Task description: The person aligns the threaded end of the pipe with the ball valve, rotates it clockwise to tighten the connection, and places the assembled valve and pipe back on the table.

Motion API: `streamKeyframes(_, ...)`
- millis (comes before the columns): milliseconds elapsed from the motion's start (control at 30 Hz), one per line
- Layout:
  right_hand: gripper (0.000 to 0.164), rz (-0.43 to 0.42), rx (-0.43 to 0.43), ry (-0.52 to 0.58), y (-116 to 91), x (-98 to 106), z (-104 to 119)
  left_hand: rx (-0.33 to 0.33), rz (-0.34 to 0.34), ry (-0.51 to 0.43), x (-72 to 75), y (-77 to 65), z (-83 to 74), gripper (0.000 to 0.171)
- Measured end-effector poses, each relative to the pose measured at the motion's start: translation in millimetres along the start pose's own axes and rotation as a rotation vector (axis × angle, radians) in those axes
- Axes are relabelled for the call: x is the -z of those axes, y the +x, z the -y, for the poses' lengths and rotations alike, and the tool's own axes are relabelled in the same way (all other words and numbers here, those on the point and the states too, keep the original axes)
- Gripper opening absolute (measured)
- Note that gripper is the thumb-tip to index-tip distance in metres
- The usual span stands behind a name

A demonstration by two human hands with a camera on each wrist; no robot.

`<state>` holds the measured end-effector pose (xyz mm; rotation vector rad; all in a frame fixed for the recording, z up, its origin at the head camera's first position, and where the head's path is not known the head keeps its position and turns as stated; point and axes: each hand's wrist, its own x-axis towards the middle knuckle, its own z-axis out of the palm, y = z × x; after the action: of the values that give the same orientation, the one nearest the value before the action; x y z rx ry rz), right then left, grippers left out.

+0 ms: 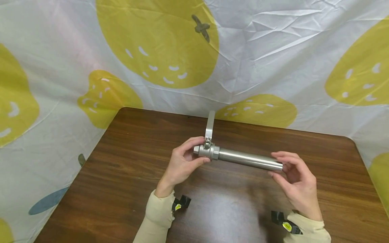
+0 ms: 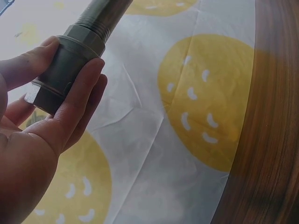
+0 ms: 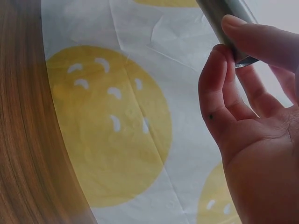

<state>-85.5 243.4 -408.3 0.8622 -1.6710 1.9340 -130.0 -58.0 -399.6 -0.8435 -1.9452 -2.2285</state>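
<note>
A steel ball valve [image 1: 206,152] with a flat lever handle [image 1: 210,125] is joined to a smooth metal pipe [image 1: 249,159]. My left hand [image 1: 180,164] grips the valve body between thumb and fingers, with the lever pointing away toward the back. At the pipe's far right end, my right hand [image 1: 299,184] pinches it between thumb and fingertips. In the left wrist view, some thread shows on the pipe [image 2: 105,18] just beyond the valve's hex end [image 2: 86,39]. The right wrist view shows the pipe's end [image 3: 245,60] between the fingers.
Beneath the hands lies a dark wood-grain table [image 1: 127,172] with rounded back corners. A white cloth with yellow fruit prints [image 1: 249,67] hangs behind it and along its left side. Small black cameras sit on the left wrist [image 1: 180,203] and right wrist [image 1: 285,222].
</note>
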Motion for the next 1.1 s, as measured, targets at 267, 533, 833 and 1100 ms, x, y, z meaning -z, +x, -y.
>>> streamKeyframes(267, 0.047, 0.002, -0.020, -0.025, 1.3, -2.0, 2.6, 0.008, -0.004, -0.005, 0.1, 0.3, -0.2, 0.052)
streamKeyframes(533, 0.047, -0.004, -0.036, -0.036, 3.6, -6.6, 8.9, 0.004, -0.004, 0.006, 0.0, 0.2, -1.2, 0.052)
streamKeyframes(833, 0.048, -0.005, -0.045, -0.059, 4.5, -7.6, 11.0, -0.006, -0.003, 0.008, 0.7, 0.2, -0.9, 0.052)
streamKeyframes(1100, 0.049, -0.019, -0.083, -0.084, 2.3, -4.9, 7.2, -0.011, -0.003, 0.007, 0.6, -0.1, -1.2, 0.052)
